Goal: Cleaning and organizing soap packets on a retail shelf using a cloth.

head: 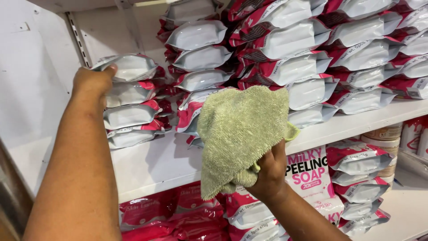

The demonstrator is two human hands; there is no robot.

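Note:
My left hand grips the top white-and-pink soap pack of a short stack at the left end of a white shelf. My right hand holds a pale green terry cloth, which hangs in front of the shelf edge and hides some packs behind it. Under the gripped pack lie three more packs of the same kind.
Tall stacks of white-and-pink packs fill the shelf to the right. Below the shelf sit red packs, a boxed soap and more white packs. A white side panel closes the left. Round tubs stand at the right.

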